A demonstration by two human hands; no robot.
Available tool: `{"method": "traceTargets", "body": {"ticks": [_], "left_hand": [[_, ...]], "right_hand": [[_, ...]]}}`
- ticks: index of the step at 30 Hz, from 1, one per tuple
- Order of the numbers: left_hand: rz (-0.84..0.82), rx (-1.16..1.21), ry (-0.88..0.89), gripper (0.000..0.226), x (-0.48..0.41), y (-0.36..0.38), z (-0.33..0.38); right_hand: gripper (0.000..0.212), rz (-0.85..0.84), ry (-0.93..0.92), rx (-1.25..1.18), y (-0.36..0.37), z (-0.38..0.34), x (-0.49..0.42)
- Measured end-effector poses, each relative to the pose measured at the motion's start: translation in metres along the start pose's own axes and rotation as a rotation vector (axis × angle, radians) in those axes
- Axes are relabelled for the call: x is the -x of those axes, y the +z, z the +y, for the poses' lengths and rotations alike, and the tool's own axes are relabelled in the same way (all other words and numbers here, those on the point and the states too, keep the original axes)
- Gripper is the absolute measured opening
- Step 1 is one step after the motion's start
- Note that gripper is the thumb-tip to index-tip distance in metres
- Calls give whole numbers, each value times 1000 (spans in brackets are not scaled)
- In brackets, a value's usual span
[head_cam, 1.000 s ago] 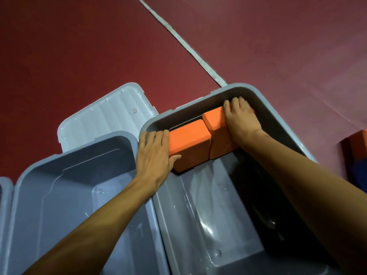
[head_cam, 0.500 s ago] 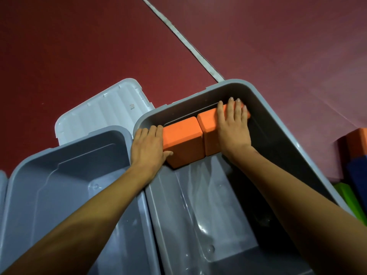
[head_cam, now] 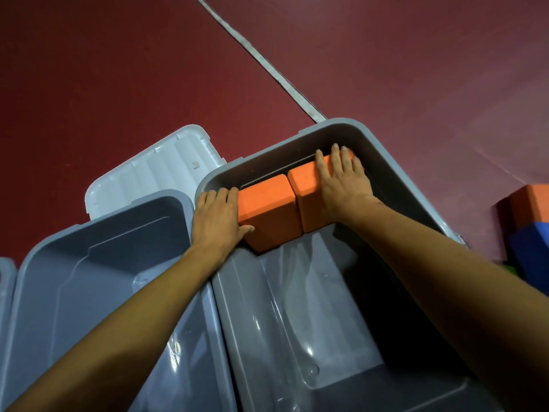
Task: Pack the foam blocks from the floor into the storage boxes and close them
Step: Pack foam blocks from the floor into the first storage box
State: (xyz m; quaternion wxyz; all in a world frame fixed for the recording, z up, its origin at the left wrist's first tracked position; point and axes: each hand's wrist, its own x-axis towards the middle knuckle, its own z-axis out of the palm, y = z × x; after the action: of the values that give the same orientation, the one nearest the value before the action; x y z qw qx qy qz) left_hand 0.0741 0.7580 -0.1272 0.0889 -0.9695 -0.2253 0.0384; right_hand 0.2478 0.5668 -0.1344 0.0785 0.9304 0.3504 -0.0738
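Pressing orange blocks (head_cam: 269, 209), inside grey box (head_cam: 282, 156)

You get a single view, from the wide-angle camera on your head: it looks forward and steeply down, close over the open storage box (head_cam: 297, 322) at 6 o'clock, red floor (head_cam: 118, 69) from 9 to 3 o'clock.

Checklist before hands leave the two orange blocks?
1. Left orange block and right orange block touching, at right box's far wall: ok.
2. Left hand, right hand flat on them, not gripping: ok.
3. Right box has bare floor: ok.
4. Left box open: ok.
5. More to fetch: orange floor block, blue floor block at right: ok; total cannot tell.
6. Second lid: cannot tell; one white lid visible.
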Motion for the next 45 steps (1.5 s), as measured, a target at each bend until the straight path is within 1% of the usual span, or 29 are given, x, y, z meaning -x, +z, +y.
{"method": "traceTargets", "body": {"ticks": [3, 5, 7, 10, 14, 15, 17, 19, 21, 24, 28, 32, 38, 45], "left_hand": [[-23, 16, -4, 99, 3, -5, 2], [-38, 26, 0, 111, 8, -13, 6], [-11, 32, 5, 114, 14, -25, 14], [10, 108, 24, 107, 21, -54, 35], [-13, 158, 66, 99, 22, -103, 64], [-33, 176, 68, 97, 24, -113, 68], [-122, 230, 46, 91, 35, -129, 74], [-178, 277, 8, 88, 52, -138, 75], [-191, 319, -7, 87, 71, -149, 74], [-212, 330, 9, 83, 104, -174, 74], [-259, 368, 18, 74, 150, -219, 80], [-347, 371, 69, 75, 191, -255, 89], [-354, 371, 185, 76, 234, -319, 125], [-264, 376, 405, 100, 276, -379, 211]], "right_hand": [[107, -19, -15, -3, -16, 10, 10], [106, -12, -33, 0, -29, 17, 22], [103, -15, -58, -12, -44, 22, 36], [101, -54, -99, 2, -65, 26, 59], [98, -90, -97, -30, -97, 26, 89], [98, -94, -96, -44, -106, 25, 96], [98, -112, -92, -68, -120, 22, 113], [97, -114, -78, -76, -130, 18, 131], [94, -144, -86, -78, -138, 15, 153], [95, -168, -108, -36, -150, 14, 191], [93, -208, -81, -78, -177, 21, 242], [94, -236, -59, -112, -208, 29, 301], [96, -258, 33, -217, -253, 54, 388], [99, -174, 195, -202, -270, 108, 483]]}}
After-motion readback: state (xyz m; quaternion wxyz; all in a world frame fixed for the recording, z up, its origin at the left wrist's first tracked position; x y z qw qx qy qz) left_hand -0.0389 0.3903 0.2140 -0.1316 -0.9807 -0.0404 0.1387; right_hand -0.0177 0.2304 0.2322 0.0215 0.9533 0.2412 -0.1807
